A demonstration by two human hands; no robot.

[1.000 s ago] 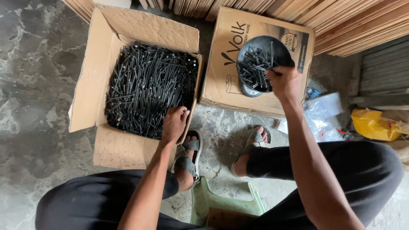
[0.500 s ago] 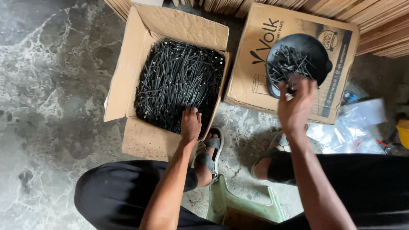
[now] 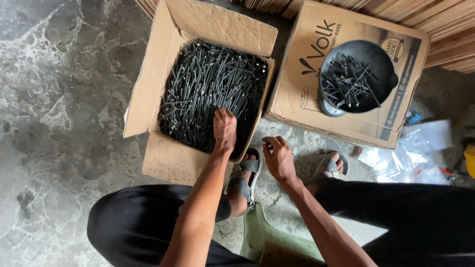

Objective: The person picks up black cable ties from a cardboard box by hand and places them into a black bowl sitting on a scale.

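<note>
Seated low on a mottled grey concrete floor (image 3: 59, 99), knees apart, grey strap sandals (image 3: 245, 180) between 2 cartons.

Left hand (image 3: 225, 129) down in the open brown cardboard box (image 3: 148, 99), palm down, fingertips sunk among the heap of long black steel nails (image 3: 208, 84) at the box's near edge. Curled in as if gathering, but impossible to tell whether anything is actually gripped, the fingertips being buried.

Right hand (image 3: 279, 158) now back near the body, hanging over the floor just beside the open box's near corner, fingers loosely bent, nothing visible in them. Half a second ago up at the round black metal bowl (image 3: 381, 52); now well apart from it, drawn back towards the nail box.

Bowl resting on a small scale (image 3: 324, 106) on top of the closed printed brown carton (image 3: 297, 94), to the right of the open box. Loose scatter of black nails in the bowl (image 3: 349, 79), a thin layer only, far fewer than in the box.

Crumpled clear plastic bag (image 3: 420, 158) on the floor to the right.
</note>
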